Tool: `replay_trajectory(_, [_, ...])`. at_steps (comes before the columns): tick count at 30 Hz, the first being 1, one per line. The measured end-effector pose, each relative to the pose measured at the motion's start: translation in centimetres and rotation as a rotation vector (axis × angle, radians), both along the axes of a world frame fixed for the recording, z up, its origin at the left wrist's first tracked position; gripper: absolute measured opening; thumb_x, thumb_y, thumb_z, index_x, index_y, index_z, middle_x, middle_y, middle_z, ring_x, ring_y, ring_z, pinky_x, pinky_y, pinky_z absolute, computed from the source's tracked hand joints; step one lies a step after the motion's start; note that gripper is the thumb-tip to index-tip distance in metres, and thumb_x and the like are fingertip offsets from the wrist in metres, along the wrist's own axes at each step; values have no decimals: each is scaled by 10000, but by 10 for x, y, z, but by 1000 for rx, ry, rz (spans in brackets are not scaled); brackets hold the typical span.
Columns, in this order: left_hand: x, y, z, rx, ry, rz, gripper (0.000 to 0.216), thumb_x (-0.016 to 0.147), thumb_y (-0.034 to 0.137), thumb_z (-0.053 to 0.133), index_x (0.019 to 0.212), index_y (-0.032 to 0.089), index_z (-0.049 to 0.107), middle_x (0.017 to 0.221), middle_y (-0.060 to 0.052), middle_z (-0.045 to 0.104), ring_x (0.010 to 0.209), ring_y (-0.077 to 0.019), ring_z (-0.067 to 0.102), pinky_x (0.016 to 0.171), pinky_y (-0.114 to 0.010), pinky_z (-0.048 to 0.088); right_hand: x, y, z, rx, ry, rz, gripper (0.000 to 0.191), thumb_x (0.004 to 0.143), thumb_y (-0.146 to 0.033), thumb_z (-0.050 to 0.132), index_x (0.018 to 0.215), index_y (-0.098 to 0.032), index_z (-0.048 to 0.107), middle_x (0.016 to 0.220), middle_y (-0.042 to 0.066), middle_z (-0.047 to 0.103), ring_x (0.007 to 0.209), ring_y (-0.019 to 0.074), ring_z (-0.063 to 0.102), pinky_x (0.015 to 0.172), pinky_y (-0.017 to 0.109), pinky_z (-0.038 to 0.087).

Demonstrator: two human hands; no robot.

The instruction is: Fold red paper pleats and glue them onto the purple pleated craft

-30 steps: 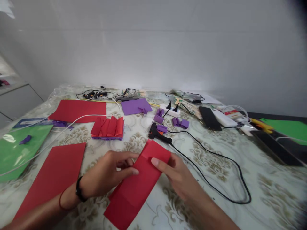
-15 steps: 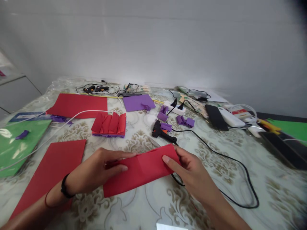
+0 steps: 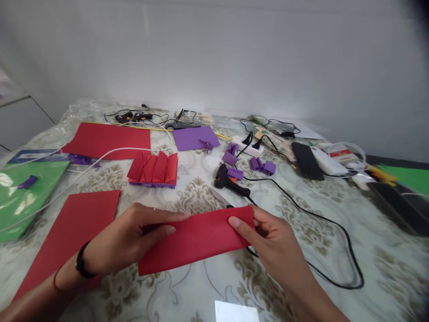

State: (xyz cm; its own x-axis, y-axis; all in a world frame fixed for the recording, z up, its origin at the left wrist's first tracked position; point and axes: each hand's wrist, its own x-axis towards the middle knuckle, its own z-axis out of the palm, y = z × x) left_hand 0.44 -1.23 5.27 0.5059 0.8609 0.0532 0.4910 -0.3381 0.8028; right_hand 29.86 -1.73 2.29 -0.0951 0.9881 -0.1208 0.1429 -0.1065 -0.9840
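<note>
A folded red paper strip (image 3: 197, 239) is held just above the table, lying almost level from left to right. My left hand (image 3: 134, 237) pinches its left part between thumb and fingers; a black band circles that wrist. My right hand (image 3: 268, 243) grips the strip's right end, thumb on top. Behind the strip lie scissors (image 3: 219, 199) and a black glue gun (image 3: 231, 183) whose black cord (image 3: 335, 250) loops to the right.
A red sheet (image 3: 77, 232) lies at my left forearm. Further back are a pleated red and purple piece (image 3: 154, 169), another red sheet (image 3: 107, 139), purple paper (image 3: 195, 137), purple scraps (image 3: 263, 166), a power strip (image 3: 248, 150), phones (image 3: 306, 161) and green paper (image 3: 20, 197).
The red strip has turned from a diagonal to nearly level and its fold is flattened. Both hands moved apart to its two ends.
</note>
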Motion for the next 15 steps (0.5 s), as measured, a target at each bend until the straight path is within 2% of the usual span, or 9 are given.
replay_trajectory(5, [-3,2,-2,1,-13,-11,350,1032,267,605,1346,347,738,1213,-24,814,1090,-224,787,889,-256,626,0,-1,-1,-3,13,-10,379,882,-563,776,880,-185,745,757,37,754,635,151,626,559,226,485])
replay_trajectory(10, [-2,2,1,-1,120,-27,409,1045,270,556,1436,302,671,1274,-43,791,1058,-206,786,829,-229,624,-7,-1,1,-11,-10,13,353,893,-534,755,831,-189,715,713,28,726,604,152,601,535,237,455])
replay_trajectory(13, [7,-3,0,118,204,2,446,1032,294,564,1473,301,631,1362,-55,748,1155,-247,762,962,-307,612,-14,-3,0,-6,-33,53,324,911,-504,725,819,-195,699,713,26,712,601,155,584,536,251,442])
replay_trajectory(15, [14,-7,-3,169,269,-10,472,1048,305,551,1519,308,580,1363,-71,745,1158,-277,760,981,-365,610,-18,-6,-1,9,-73,71,333,922,-498,708,780,-199,663,681,14,672,589,150,551,524,254,414])
